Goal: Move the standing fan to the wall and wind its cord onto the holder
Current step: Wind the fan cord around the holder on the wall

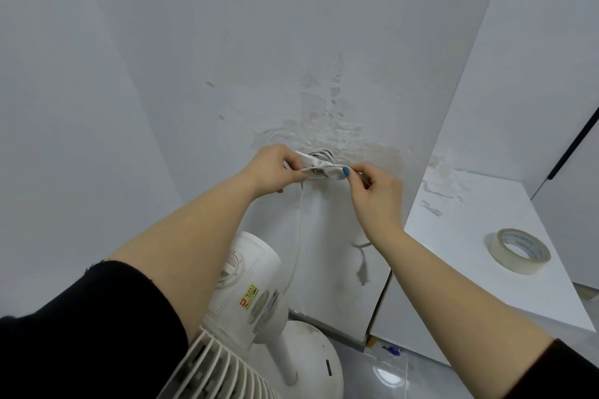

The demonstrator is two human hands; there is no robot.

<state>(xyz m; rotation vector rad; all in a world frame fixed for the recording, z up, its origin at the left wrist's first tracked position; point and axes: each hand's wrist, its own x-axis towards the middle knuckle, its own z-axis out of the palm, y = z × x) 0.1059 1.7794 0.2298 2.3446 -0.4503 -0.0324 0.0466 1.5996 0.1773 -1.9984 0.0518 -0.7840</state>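
Observation:
The white standing fan (251, 295) stands against the wall below my arms, its grille at the bottom edge and its round base (311, 363) on the floor. A white cord holder (319, 165) is fixed on the wall at hand height, with several cord loops wound on it. My left hand (275, 168) pinches the cord (299, 230) at the holder's left end. My right hand (372, 188) grips the holder's right end and the cord there. The cord runs down from my left hand to the fan. A short cord end (363, 244) hangs under my right wrist.
A white cabinet top (470, 236) juts out on the right, bearing a roll of tape (517, 250) and a small foil scrap (431, 207). The wall paint is peeled around the holder. A white panel closes in the left side.

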